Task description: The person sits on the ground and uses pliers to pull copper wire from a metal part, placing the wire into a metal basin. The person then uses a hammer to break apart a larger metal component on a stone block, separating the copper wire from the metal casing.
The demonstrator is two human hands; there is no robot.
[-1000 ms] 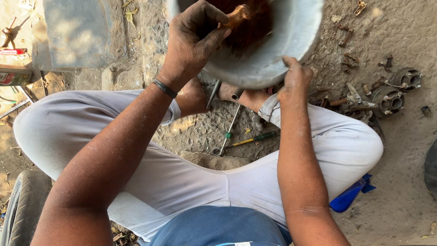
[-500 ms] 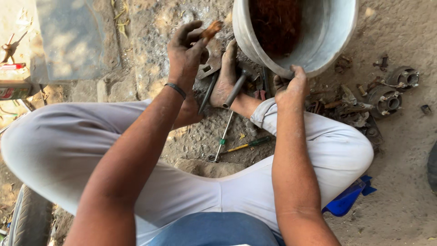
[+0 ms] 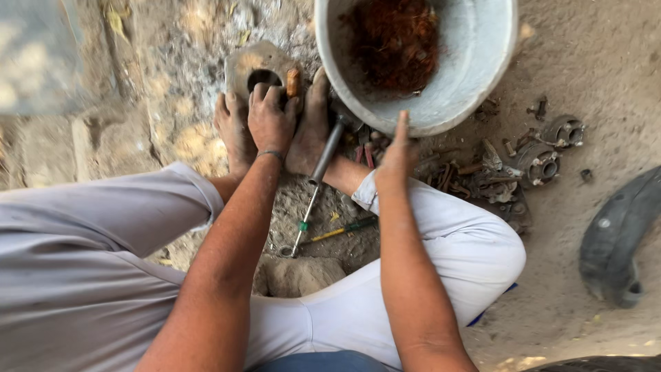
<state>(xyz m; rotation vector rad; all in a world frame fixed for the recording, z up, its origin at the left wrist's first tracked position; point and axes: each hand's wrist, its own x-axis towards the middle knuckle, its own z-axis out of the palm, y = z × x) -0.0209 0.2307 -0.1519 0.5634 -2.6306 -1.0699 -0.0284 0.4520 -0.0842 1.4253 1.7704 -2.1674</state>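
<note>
Metal housing with a round central bore lies flat on the ground between the bare feet, bore facing up. Left hand rests on it, fingers curled, pinching a small brown piece held upright. Right hand grips the rim of the grey basin, which tilts toward the person.

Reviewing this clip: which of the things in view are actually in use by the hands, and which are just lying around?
In use:
left hand on the grey metal part with a round hole, with a small brown piece at its fingertips
right hand on the rim of the metal basin holding reddish-brown fibre

Lying about:
long-handled wrench
yellow-green screwdriver
rusty hub parts
black rubber tyre piece
</note>
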